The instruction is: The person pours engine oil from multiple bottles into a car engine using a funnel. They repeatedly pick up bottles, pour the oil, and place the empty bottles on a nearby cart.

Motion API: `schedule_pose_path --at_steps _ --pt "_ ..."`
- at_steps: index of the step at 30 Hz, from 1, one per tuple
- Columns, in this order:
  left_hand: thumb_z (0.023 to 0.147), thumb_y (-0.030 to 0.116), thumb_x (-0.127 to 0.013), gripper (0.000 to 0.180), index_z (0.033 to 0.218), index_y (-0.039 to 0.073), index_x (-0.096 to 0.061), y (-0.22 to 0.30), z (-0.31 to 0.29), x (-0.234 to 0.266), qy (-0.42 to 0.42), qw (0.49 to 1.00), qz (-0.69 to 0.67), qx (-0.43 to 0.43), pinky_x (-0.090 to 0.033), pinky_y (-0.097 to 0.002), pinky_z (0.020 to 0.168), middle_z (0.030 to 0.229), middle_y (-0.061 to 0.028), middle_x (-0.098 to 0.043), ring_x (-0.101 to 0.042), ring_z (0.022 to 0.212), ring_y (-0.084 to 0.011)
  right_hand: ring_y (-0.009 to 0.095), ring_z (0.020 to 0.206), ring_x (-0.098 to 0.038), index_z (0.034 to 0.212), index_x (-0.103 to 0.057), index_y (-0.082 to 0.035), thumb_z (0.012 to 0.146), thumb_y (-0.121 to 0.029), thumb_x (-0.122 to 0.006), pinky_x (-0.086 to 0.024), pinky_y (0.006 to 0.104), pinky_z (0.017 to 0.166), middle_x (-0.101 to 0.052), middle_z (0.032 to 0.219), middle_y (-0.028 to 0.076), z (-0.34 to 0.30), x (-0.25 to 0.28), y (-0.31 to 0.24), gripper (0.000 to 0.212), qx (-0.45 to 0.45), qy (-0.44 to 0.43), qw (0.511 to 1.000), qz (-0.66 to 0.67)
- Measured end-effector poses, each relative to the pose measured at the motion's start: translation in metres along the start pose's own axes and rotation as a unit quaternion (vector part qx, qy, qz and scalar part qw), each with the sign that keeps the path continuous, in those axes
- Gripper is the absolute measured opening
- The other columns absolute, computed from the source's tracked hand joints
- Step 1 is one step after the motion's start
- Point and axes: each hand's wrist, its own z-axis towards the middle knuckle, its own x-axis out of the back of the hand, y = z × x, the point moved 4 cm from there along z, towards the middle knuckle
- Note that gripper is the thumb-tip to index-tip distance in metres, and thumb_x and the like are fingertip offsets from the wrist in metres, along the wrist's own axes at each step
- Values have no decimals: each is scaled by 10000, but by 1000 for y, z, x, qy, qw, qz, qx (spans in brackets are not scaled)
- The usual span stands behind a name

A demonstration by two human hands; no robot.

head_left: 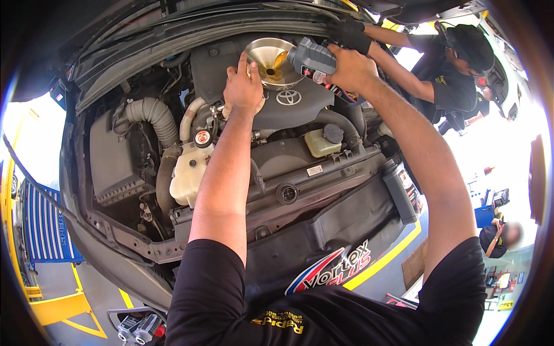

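Observation:
A metal funnel point(262, 51) stands over the engine, its wide mouth facing up. My left hand point(242, 89) is closed on its near left side, fingers at the rim. My right hand point(352, 70) grips a dark grey oil bottle point(314, 57), tipped with its mouth toward the funnel. Golden oil point(280, 59) runs from the bottle into the funnel and coats part of its inside. The funnel's lower end is hidden by my left hand and the engine cover point(294, 109).
A coolant tank point(187, 176), a smaller reservoir point(323, 141) and an air filter box point(118, 155) surround the engine. Another grey bottle point(401, 190) stands at the bay's front right. A gloved co-worker point(450, 75) leans in at the right. A dark fender cover point(323, 230) drapes the front.

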Motion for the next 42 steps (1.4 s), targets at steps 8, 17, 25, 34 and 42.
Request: schedule_pose_path --at_steps 8,17,25,34,42 --pt "1087 502 -391 500 1523 285 -506 1 -1 -3 13 1000 2 -3 -567 -526 894 1269 -190 -603 -680 1087 -395 332 1086 -736 1439 -557 -169 772 -368 -813 -600 462 932 -758 1136 156 1 0 2 742 20 17 1000 -12" --pt "1084 499 -409 495 1510 275 -519 1 -4 -1 21 1000 -10 -14 -570 -530 868 1246 -172 -610 -674 1088 -389 311 1062 -745 1428 -567 -170 773 -336 -815 -609 457 901 -768 1097 135 1 3 -3 720 19 25 999 -31" --pt "1068 512 -442 500 1508 284 -504 -4 -4 -3 26 1000 -3 -17 -584 -509 839 1200 -137 -593 -665 1097 -342 334 1111 -724 1461 -536 -161 805 -412 -824 -594 474 930 -747 1163 168 5 5 -8 759 20 -4 999 -37" --pt "1078 497 -416 476 1505 310 -512 -4 -5 -3 35 999 -8 -21 -577 -527 841 1215 -165 -608 -680 1056 -383 346 1145 -709 1454 -526 -171 804 -384 -834 -581 488 952 -737 1199 165 1 12 -13 751 1 -30 998 -51" --pt "1080 514 -399 491 1524 321 -479 -6 -3 -6 27 999 17 -16 -587 -519 841 1236 -156 -600 -684 1066 -370 332 1111 -722 1464 -530 -193 797 -383 -816 -590 487 932 -748 1160 147 3 12 -9 750 14 -6 998 -55"
